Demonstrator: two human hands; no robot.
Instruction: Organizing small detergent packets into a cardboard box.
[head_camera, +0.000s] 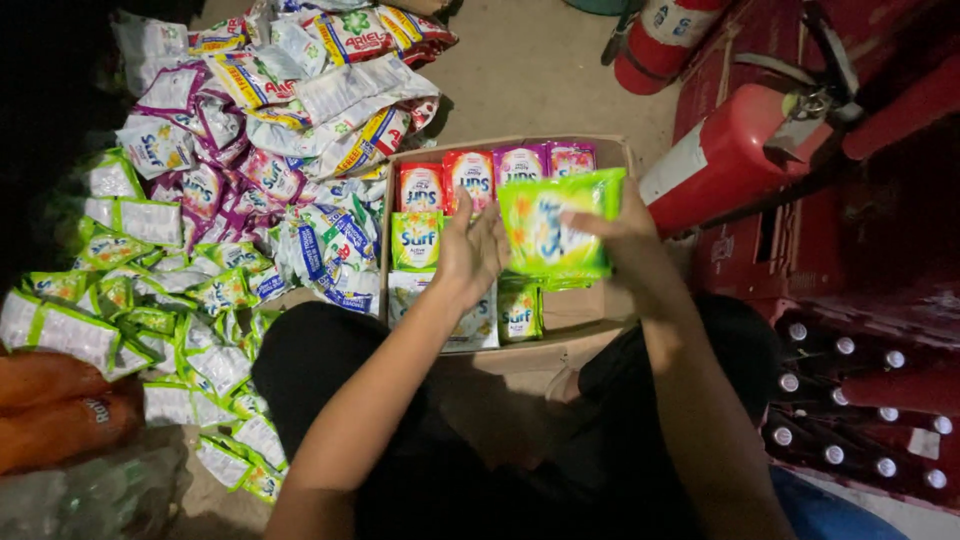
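So both hands are up over the shallow brown cardboard box (600, 300), holding a stack of bright green plastic sachets (556, 228) between them. The right hand (625, 235) pinches the stack's right edge with curled fingers, and the left hand (472, 250) sits flat and mostly open against its left edge, fingers straight up. The stack hovers just above the box's right half, which shows bare cardboard at the lower right. The back row holds red and pink sachets (495, 172) standing upright, with green ones below. Left of the box there's a big loose heap of green, purple and white sachets (200, 200) on the floor. A red fire extinguisher (740, 150) lies tight against the box's right side, so it's cramped there.
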